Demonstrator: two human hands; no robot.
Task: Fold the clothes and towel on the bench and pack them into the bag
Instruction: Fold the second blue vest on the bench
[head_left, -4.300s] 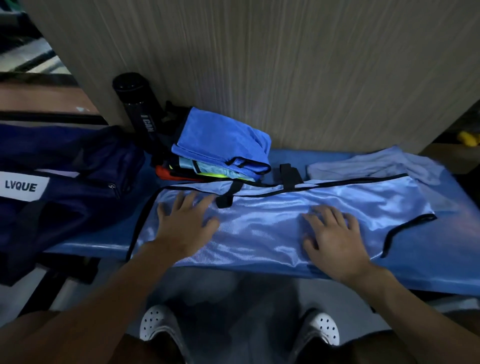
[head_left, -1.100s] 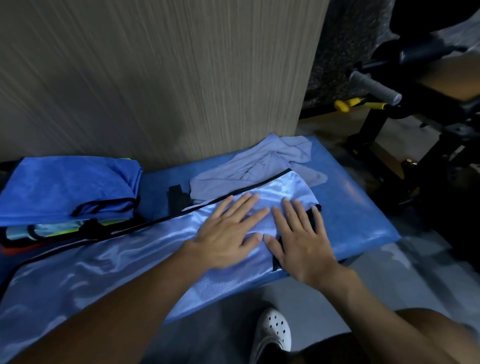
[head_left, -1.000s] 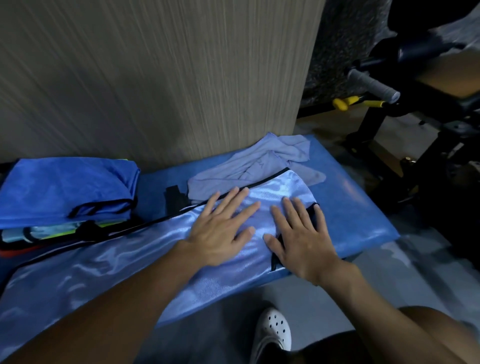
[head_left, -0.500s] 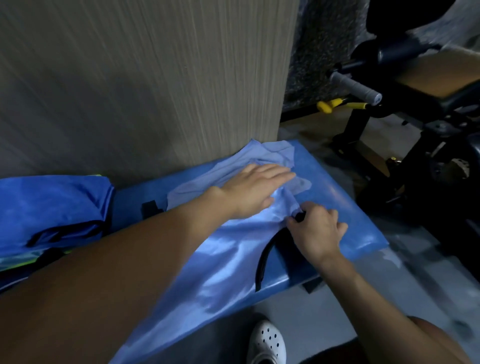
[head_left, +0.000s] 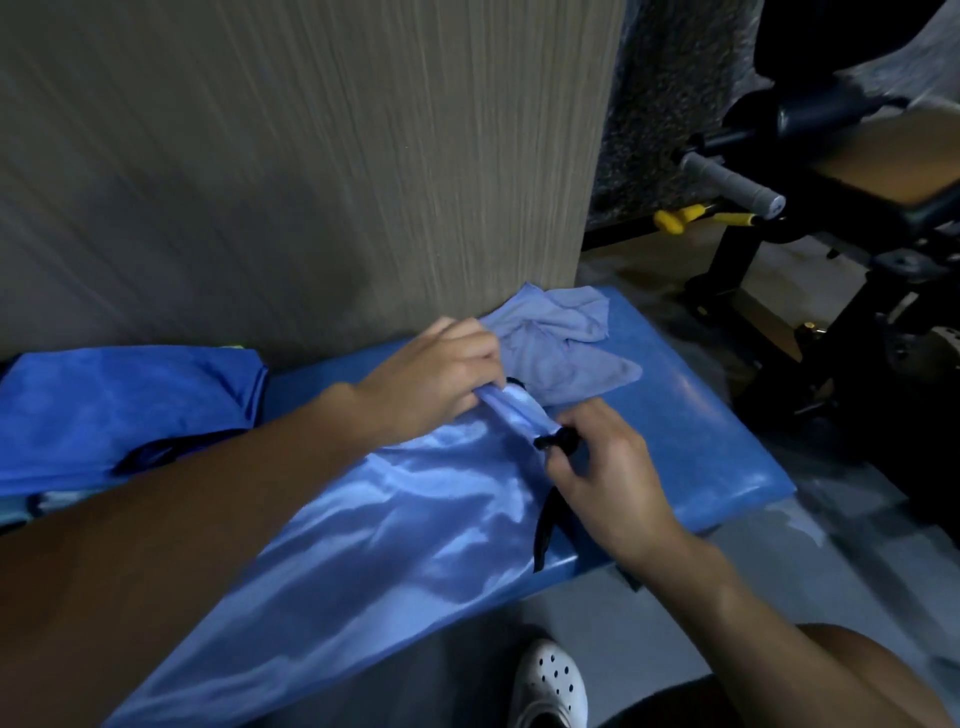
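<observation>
A shiny light-blue garment (head_left: 405, 525) with black trim lies stretched along the blue padded bench (head_left: 691, 436). My left hand (head_left: 436, 382) is closed on the garment's far right corner, bunching the cloth. My right hand (head_left: 602, 467) pinches the black-trimmed edge of the same end, close beside the left. A crumpled pale grey-blue towel (head_left: 556, 343) lies just behind the hands, against the wall. A folded bright-blue cloth (head_left: 119, 405) tops a pile at the left. The bag is out of view.
A wood-grain wall panel (head_left: 311, 182) stands right behind the bench. Black gym equipment with a grey grip (head_left: 727, 182) and a yellow-handled part (head_left: 675, 218) stands to the right. My white shoe (head_left: 550, 680) is on the floor below the bench edge.
Both hands went from lying flat on the garment to gripping its right end and lifting the edge slightly. The view has swung right, away from the bag.
</observation>
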